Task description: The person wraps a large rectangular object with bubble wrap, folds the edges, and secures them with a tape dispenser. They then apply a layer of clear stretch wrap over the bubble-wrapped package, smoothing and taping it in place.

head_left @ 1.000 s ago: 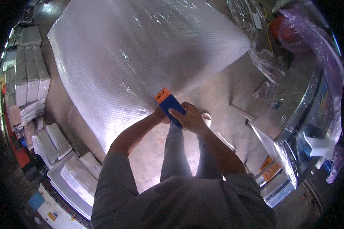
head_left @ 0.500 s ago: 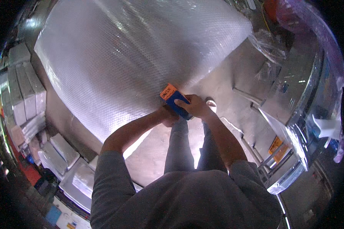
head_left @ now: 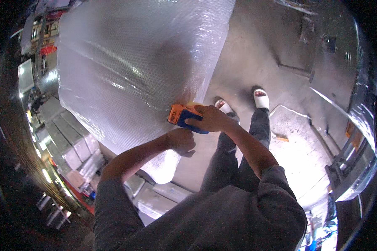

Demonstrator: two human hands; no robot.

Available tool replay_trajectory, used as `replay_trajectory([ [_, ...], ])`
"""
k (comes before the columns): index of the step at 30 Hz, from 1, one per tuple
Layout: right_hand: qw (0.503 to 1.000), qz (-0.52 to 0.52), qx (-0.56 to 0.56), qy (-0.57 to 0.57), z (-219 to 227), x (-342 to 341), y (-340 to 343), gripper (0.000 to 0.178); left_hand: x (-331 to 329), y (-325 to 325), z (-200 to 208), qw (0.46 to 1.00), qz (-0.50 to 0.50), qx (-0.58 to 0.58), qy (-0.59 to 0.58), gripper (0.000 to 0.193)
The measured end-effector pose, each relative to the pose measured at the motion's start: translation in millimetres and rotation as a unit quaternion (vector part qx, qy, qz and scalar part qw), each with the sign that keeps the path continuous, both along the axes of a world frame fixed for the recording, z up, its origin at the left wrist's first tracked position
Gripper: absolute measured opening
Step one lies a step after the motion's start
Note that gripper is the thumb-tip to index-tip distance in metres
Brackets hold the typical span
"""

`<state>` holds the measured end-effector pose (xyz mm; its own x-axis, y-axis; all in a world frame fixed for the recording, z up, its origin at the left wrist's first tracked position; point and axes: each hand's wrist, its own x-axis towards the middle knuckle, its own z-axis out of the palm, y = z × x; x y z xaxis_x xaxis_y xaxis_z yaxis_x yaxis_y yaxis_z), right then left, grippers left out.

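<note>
My right hand (head_left: 211,120) is closed around a small box-shaped thing (head_left: 182,115), bright orange at one end and dark blue along its side, with print on the orange part. The thumb lies across the blue side. Just below it is my left hand (head_left: 182,141), its fingers curled in; whatever they hold, if anything, is hidden. Both hands are over the near edge of a large sheet of bubble wrap (head_left: 125,62), which spreads away from me in creased, shiny folds. What lies under the wrap cannot be made out.
My feet in white footwear (head_left: 261,99) stand on the concrete floor (head_left: 243,54), right of the wrap. Wrapped pale boxes (head_left: 69,138) are stacked at the left. Far right, a metal frame (head_left: 349,167) with clear film stands beside a bright patch of floor.
My view and body have turned, so the bubble wrap lies farther left and both feet show plainly. The left hand has come slightly away from the orange-and-blue thing, which the right hand still holds.
</note>
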<state>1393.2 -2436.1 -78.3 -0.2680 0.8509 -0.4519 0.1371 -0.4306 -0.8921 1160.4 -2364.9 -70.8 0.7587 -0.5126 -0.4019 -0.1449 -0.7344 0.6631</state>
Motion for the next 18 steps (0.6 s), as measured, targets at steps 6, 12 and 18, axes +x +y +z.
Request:
replay_trajectory([
  [6, 0.998, -0.028, 0.045, 0.016, -63.8, 0.9, -31.4, 0.058, -8.0, 20.8, 30.7, 0.940, 0.211, 0.220, -0.152, 0.049],
  [12, 0.999, 0.015, 0.031, -0.010, -141.2, -15.1, -25.3, 0.059, 36.4, 19.7, 26.6, 0.901, 0.034, 0.429, 0.048, 0.073],
  [18, 0.996, -0.031, 0.052, 0.060, -138.0, -5.3, -31.7, 0.074, 55.4, 19.1, 23.2, 0.923, 0.062, 0.379, 0.007, 0.081],
])
